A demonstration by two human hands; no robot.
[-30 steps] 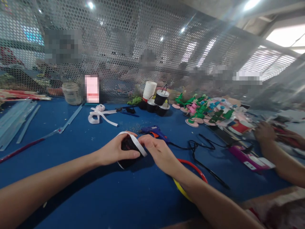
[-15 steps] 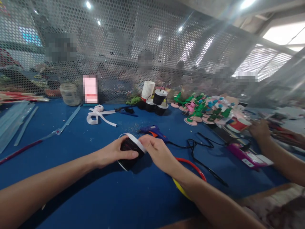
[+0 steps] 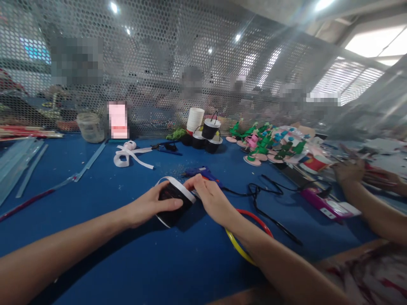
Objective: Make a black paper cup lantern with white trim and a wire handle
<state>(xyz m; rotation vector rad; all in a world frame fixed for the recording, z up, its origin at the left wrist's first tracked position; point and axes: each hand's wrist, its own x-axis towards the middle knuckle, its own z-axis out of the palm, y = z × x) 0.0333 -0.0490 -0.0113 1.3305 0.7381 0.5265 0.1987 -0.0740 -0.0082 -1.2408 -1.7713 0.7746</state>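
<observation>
Blue desk backed by a perforated metal screen, and mid-desk lies a black cup with a white band, left hand wrapped round it, right hand pinching the band's end.

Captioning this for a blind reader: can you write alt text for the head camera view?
A left hand holds a small black cup tilted on a blue table while the right hand touches the white band at its rim. A blue glue gun lies behind; a co-worker's hand is at right.
</observation>
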